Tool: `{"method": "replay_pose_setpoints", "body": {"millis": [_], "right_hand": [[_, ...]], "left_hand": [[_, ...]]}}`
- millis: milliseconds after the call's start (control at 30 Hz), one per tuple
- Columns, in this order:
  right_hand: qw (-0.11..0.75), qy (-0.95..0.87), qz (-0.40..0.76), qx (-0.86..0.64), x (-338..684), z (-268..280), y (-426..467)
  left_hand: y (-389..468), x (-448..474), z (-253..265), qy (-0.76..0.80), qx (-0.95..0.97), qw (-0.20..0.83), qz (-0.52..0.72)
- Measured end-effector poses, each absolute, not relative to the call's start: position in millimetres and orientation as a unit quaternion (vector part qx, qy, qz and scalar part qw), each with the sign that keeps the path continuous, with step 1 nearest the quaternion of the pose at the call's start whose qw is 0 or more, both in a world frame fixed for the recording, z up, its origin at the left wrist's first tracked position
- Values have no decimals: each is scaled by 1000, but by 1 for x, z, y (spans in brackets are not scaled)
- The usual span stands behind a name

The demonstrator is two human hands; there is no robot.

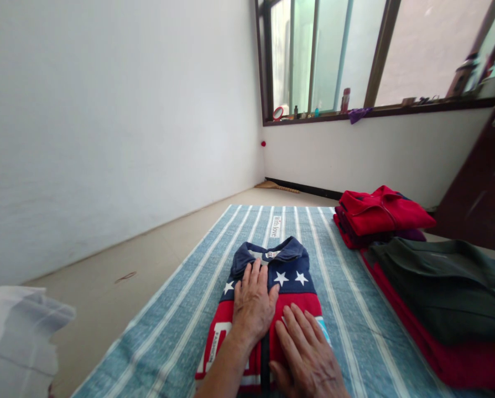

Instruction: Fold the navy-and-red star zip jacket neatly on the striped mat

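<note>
Pressing flat, fingers spread, grip on nothing: left hand (253, 301) and right hand (307, 351) on folded shirt (272, 276). Risk: palms sliding could rumple folds on striped mat (176, 326).

Folded shirt (272, 287): navy with white stars — red below
Mat (181, 320): blue, white stripes
Folded stack (382, 213): red
Garment (446, 282): dark green

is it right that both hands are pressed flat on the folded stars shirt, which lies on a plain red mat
Not quite. The head view shows the left hand and right hand flat on the folded stars shirt, but the mat under it is blue with white stripes, not plain red.
</note>
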State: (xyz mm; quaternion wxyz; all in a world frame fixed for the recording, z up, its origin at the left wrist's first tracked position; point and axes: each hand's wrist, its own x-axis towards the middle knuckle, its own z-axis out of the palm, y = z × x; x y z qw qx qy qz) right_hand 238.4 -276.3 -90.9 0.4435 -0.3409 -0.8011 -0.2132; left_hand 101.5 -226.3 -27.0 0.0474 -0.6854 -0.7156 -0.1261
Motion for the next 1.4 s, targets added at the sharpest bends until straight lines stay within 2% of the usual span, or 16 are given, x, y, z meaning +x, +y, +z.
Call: {"method": "replay_pose_setpoints", "body": {"millis": [1400], "right_hand": [[436, -805, -199, -350, 238, -89, -279]], "left_hand": [[-227, 102, -24, -712, -690, 34, -127]]}}
